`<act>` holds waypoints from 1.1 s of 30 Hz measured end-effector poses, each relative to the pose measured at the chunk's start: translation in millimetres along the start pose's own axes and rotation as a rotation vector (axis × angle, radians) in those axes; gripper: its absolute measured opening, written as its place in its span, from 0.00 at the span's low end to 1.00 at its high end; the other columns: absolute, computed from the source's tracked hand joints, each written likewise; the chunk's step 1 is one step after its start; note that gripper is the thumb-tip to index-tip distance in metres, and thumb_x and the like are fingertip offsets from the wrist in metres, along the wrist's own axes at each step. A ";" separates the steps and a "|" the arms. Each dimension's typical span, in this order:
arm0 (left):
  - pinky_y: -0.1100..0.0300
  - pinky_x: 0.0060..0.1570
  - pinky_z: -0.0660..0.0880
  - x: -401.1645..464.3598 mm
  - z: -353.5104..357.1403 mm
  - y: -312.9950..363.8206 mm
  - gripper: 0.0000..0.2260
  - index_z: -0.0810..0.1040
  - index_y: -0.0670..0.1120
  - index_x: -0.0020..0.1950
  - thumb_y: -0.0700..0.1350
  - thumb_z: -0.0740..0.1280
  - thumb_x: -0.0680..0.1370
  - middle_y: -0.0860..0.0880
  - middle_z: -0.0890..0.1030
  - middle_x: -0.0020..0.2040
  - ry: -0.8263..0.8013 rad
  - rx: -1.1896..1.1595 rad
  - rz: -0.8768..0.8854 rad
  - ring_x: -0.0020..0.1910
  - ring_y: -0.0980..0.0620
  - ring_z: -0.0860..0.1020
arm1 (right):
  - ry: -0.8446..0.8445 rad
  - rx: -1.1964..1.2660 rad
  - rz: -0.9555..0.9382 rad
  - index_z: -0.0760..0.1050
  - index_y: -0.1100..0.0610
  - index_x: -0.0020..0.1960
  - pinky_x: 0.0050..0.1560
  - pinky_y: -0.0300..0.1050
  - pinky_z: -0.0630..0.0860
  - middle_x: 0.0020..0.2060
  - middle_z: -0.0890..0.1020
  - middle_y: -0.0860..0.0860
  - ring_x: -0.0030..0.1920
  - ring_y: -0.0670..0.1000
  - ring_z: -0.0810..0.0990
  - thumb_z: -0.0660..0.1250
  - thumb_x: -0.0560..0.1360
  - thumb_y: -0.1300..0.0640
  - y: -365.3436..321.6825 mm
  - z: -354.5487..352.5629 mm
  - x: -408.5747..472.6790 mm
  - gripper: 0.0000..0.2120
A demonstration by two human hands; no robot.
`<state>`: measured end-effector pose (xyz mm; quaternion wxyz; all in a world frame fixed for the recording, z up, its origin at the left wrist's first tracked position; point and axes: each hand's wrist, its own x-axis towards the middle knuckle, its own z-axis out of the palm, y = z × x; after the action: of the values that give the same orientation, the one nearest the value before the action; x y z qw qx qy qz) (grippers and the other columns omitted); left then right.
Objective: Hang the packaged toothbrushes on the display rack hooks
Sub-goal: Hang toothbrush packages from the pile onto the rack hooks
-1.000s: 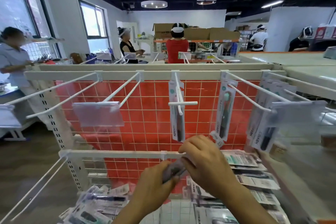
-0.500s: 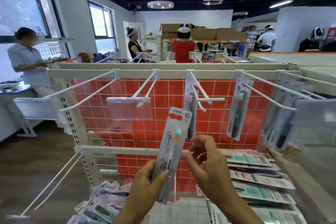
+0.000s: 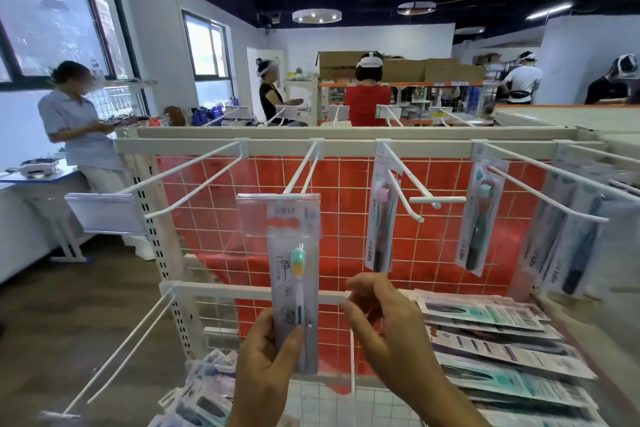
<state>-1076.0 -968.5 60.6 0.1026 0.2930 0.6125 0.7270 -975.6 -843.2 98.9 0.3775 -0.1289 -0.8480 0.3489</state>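
The left hand [image 3: 266,362] grips the lower part of a packaged toothbrush [image 3: 294,284], fingers behind and thumb across the front, holding it upright in front of the display rack [image 3: 346,151]. The top of the pack reaches the clear label holder [image 3: 278,213] at the near end of the second hook from the left [image 3: 301,172]; whether its hanging hole is on the wire, I cannot tell. The right hand [image 3: 388,326] hovers just right of the pack with fingers loosely curled and nothing in them.

On the hooks further right hang other packs: a pink-headed toothbrush pack [image 3: 381,218] on the middle hook, a teal-headed one [image 3: 479,212] on the next, and several blurred dark-handled packs [image 3: 568,243] at the far right.

Below the hands, the lower wire shelf [image 3: 332,402] acts as a tray. At its right lies a fanned stack of flat packs [image 3: 502,343], and at its near left a smaller heap of packs [image 3: 204,395].
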 end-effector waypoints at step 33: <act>0.64 0.34 0.78 16.5 1.9 0.5 0.15 0.78 0.45 0.52 0.48 0.68 0.68 0.48 0.83 0.36 -0.051 -0.074 0.010 0.34 0.55 0.81 | -0.007 -0.144 -0.120 0.69 0.40 0.43 0.46 0.25 0.71 0.36 0.72 0.32 0.51 0.40 0.75 0.61 0.75 0.48 22.3 19.5 12.3 0.03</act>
<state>-1088.2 -958.6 66.2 0.1253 0.3104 0.5808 0.7421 -999.2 -830.8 81.0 0.3845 -0.1033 -0.8785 0.2640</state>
